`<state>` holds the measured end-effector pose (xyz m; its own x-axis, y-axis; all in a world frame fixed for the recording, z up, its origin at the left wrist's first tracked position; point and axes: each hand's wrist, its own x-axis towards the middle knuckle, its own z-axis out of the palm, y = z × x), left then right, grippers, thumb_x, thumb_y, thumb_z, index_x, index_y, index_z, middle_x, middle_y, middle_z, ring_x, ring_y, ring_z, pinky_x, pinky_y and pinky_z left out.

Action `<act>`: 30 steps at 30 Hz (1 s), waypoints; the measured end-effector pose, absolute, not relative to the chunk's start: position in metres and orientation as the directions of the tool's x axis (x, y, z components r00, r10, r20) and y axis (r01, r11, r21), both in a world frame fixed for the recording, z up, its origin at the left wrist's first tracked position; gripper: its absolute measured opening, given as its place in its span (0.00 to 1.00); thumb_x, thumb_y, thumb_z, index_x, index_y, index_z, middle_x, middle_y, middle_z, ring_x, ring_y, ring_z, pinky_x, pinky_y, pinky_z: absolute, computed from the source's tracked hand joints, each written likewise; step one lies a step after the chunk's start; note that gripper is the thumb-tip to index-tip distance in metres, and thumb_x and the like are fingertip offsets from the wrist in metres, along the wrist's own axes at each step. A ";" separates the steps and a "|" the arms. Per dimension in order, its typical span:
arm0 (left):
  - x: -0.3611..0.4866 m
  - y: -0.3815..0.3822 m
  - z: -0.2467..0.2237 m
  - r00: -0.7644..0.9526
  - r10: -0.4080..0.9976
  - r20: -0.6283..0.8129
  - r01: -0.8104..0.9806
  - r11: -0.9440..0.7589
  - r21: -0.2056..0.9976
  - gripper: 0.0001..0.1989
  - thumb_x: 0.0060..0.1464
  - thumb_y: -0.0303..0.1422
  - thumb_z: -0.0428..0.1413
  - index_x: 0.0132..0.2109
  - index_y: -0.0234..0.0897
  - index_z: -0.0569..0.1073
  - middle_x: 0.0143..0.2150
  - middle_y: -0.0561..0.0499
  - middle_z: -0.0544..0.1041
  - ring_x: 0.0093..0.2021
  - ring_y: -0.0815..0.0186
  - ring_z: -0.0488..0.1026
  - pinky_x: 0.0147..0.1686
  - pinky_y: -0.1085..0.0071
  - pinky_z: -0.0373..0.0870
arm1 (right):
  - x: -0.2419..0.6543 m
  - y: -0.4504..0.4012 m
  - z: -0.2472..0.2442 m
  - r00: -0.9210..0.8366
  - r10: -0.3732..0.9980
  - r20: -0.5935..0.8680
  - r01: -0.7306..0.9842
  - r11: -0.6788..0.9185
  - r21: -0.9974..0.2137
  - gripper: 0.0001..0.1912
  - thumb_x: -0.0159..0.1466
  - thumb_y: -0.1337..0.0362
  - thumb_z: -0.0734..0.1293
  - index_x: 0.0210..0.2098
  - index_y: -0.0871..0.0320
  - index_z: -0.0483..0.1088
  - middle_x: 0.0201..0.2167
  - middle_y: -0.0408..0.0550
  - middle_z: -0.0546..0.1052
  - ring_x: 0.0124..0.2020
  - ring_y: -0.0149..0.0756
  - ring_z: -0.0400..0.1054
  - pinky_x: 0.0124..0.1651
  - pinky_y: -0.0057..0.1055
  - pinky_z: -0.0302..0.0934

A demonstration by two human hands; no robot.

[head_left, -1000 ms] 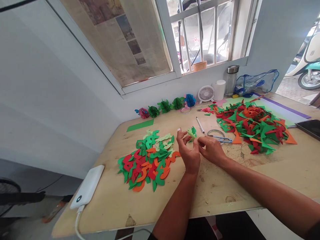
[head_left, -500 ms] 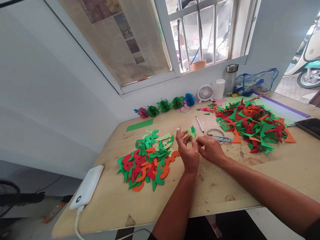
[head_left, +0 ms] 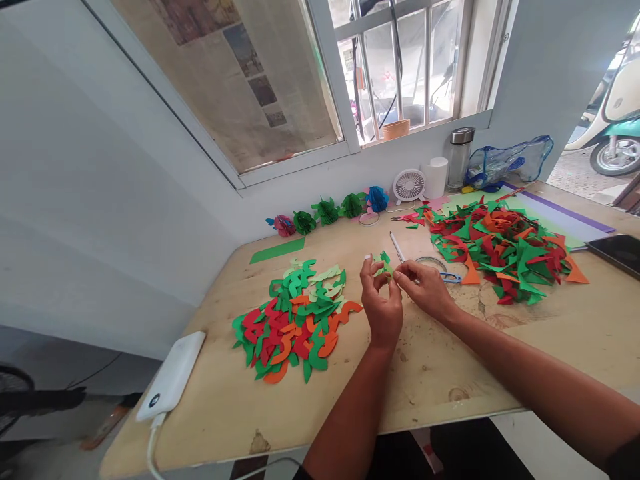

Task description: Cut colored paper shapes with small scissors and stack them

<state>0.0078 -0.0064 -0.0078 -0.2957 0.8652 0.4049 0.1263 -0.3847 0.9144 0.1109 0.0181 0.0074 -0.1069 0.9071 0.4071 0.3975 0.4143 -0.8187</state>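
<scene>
Above the middle of the wooden table [head_left: 480, 360], my left hand [head_left: 383, 310] pinches a small green paper piece [head_left: 385, 261] with light and darker green parts. My right hand [head_left: 425, 287] is closed, thumb and fingertips meeting at the paper's lower right edge. Fingers hide part of the paper. Left of my hands lies a pile of curved paper cutouts [head_left: 290, 327] in green, red, orange and pale green. Behind my right hand, a blue-handled tool [head_left: 453, 277] lies beside a roll of tape [head_left: 431, 262], both partly covered. A white pen [head_left: 397, 247] lies beyond my fingers.
Paper scraps [head_left: 515, 253] are heaped at the right, near a phone [head_left: 617, 253]. Folded paper ornaments [head_left: 327, 211], a small fan [head_left: 409, 185], a white cylinder [head_left: 437, 177] and a glass bottle [head_left: 459, 160] line the wall. A power bank [head_left: 173, 373] with a cable sits at the left edge.
My hands have drawn closer together, and my left fingers have curled further around the green paper. The view has shifted slightly. The piles lie as before.
</scene>
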 end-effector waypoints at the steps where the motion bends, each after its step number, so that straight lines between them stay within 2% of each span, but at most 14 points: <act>1: 0.008 -0.007 -0.008 -0.283 0.869 0.406 0.128 -0.386 0.914 0.29 0.54 0.27 0.52 0.62 0.42 0.56 0.52 0.44 0.69 0.44 0.66 0.74 0.45 0.66 0.71 | 0.111 0.019 0.007 -0.101 0.910 0.401 0.393 0.407 -0.825 0.10 0.60 0.60 0.62 0.26 0.58 0.68 0.20 0.42 0.70 0.23 0.30 0.62 0.29 0.26 0.56; 5: 0.008 -0.008 -0.006 -0.254 0.883 0.394 0.105 -0.379 0.919 0.30 0.52 0.25 0.52 0.62 0.43 0.57 0.52 0.44 0.69 0.44 0.66 0.74 0.45 0.66 0.71 | 0.113 0.022 0.005 -0.093 0.920 0.380 0.388 0.385 -0.838 0.09 0.58 0.62 0.62 0.25 0.58 0.67 0.18 0.40 0.67 0.22 0.28 0.59 0.26 0.25 0.53; 9: 0.005 -0.005 -0.004 -0.267 0.905 0.330 -0.003 -0.343 0.939 0.32 0.49 0.24 0.53 0.61 0.42 0.57 0.51 0.44 0.70 0.42 0.66 0.74 0.41 0.69 0.71 | 0.114 0.022 0.007 -0.100 0.919 0.381 0.388 0.388 -0.836 0.08 0.58 0.63 0.62 0.24 0.58 0.67 0.18 0.40 0.67 0.22 0.28 0.59 0.26 0.25 0.53; 13: 0.000 0.001 -0.005 -0.281 0.936 0.213 -0.132 -0.257 0.957 0.32 0.48 0.29 0.58 0.60 0.41 0.59 0.46 0.45 0.73 0.36 0.70 0.74 0.35 0.74 0.70 | 0.114 0.020 0.010 -0.145 0.896 0.420 0.404 0.441 -0.802 0.08 0.58 0.65 0.61 0.24 0.58 0.66 0.18 0.41 0.68 0.22 0.28 0.60 0.27 0.25 0.54; 16: -0.002 0.004 -0.006 -0.259 0.947 0.188 -0.183 -0.240 0.953 0.34 0.48 0.33 0.60 0.61 0.41 0.58 0.45 0.45 0.74 0.32 0.71 0.74 0.33 0.75 0.69 | 0.114 0.019 0.009 -0.180 0.871 0.457 0.426 0.488 -0.762 0.07 0.59 0.65 0.61 0.25 0.57 0.66 0.19 0.41 0.70 0.23 0.29 0.61 0.28 0.25 0.55; 25: -0.001 0.002 -0.001 -0.208 0.952 0.224 -0.274 -0.276 0.921 0.29 0.47 0.32 0.62 0.57 0.39 0.64 0.44 0.45 0.78 0.46 0.63 0.75 0.44 0.69 0.70 | 0.116 0.020 0.008 -0.177 0.868 0.464 0.437 0.492 -0.753 0.07 0.59 0.65 0.62 0.25 0.58 0.67 0.23 0.44 0.73 0.24 0.29 0.64 0.29 0.25 0.56; 30: -0.002 0.001 0.001 -0.198 0.960 0.199 -0.341 -0.258 0.904 0.27 0.45 0.32 0.63 0.54 0.39 0.68 0.41 0.48 0.78 0.43 0.65 0.76 0.45 0.69 0.70 | 0.116 0.021 0.007 -0.167 0.873 0.458 0.419 0.484 -0.768 0.07 0.60 0.64 0.62 0.26 0.58 0.67 0.23 0.44 0.74 0.25 0.30 0.64 0.29 0.26 0.57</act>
